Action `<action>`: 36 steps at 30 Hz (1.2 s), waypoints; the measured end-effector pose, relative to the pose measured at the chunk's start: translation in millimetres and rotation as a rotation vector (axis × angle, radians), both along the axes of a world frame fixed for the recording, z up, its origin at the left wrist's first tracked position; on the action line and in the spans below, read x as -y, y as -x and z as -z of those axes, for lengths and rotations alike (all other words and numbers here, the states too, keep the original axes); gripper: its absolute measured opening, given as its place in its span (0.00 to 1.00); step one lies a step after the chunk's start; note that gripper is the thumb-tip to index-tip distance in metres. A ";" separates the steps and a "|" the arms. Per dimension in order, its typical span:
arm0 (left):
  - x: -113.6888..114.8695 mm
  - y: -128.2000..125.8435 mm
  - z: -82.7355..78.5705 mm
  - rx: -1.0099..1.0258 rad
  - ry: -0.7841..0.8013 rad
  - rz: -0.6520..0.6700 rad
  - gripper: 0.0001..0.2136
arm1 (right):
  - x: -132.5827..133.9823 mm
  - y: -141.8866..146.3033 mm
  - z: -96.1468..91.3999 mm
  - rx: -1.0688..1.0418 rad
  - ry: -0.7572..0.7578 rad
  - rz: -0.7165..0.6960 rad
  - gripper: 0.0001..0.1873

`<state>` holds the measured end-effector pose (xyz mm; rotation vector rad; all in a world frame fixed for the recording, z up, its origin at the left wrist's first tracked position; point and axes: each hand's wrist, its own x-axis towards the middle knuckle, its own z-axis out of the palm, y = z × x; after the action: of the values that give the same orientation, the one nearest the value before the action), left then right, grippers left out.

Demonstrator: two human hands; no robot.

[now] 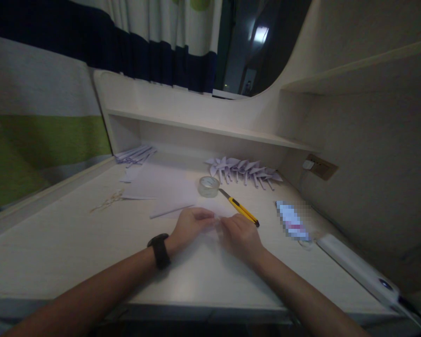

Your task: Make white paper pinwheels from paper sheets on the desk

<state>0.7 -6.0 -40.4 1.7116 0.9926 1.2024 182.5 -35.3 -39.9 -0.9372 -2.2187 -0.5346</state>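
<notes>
Exposure is low: dim room, muted colour, soft contrast. The window pane [240, 65] is nearly black except for one blown-out bright patch [261, 34]; can't tell if that's a reflection or a lamp beyond. Desk [73, 252] is evenly lit, with faint glare near its front edge. Right wall [372, 154] is in shade; the curtain's [143, 54] dark band goes almost black, folds lost. Small blue glow on the power strip [358, 267]. Right hand [241, 236] smeared, left hand [192, 228] cleaner; pale piece [216, 218] between them too soft to identify. White paper [168, 187] washes into the desk. Phone [292, 221] mosaicked. Wide-angle stretch and dark corners.
</notes>
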 end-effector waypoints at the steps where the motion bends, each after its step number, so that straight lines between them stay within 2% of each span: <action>1: -0.2 0.2 1.6 -0.018 -0.018 -0.005 0.06 | 0.7 0.4 -0.8 0.019 -0.018 0.001 0.07; 6: 0.5 0.9 7.4 -0.107 -0.092 -0.044 0.05 | 4.4 3.9 -1.9 0.056 -0.053 0.017 0.08; 10: 2.9 1.0 6.3 -0.180 -0.146 -0.065 0.05 | 5.7 7.5 1.8 0.004 0.009 0.062 0.08; 14: 5.4 1.4 3.9 -0.217 -0.182 -0.076 0.05 | 6.5 10.3 1.4 -0.079 0.193 0.112 0.09; 20: 7.7 0.9 1.0 -0.218 -0.185 -0.055 0.05 | 6.3 10.2 -7.1 -0.362 0.461 0.030 0.06; 25: 7.9 -0.3 -1.0 -0.191 -0.166 -0.077 0.05 | 1.1 6.4 -10.0 -0.559 0.707 -0.024 0.18; 27: 7.6 0.3 -1.0 -0.181 -0.174 -0.061 0.04 | -1.8 3.9 -9.8 -0.565 0.773 -0.052 0.17; 31: 7.3 2.4 -0.7 -0.213 -0.217 -0.028 0.04 | -6.0 -0.6 -8.0 -0.520 0.819 -0.073 0.11; 36: 7.9 2.7 -2.2 -0.266 -0.185 -0.029 0.05 | -6.8 -2.1 -7.5 -0.470 0.756 -0.056 0.09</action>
<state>-2.0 -13.9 -38.2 2.0489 1.0936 1.1336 184.6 -28.4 -32.4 -1.2033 -1.9918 0.5563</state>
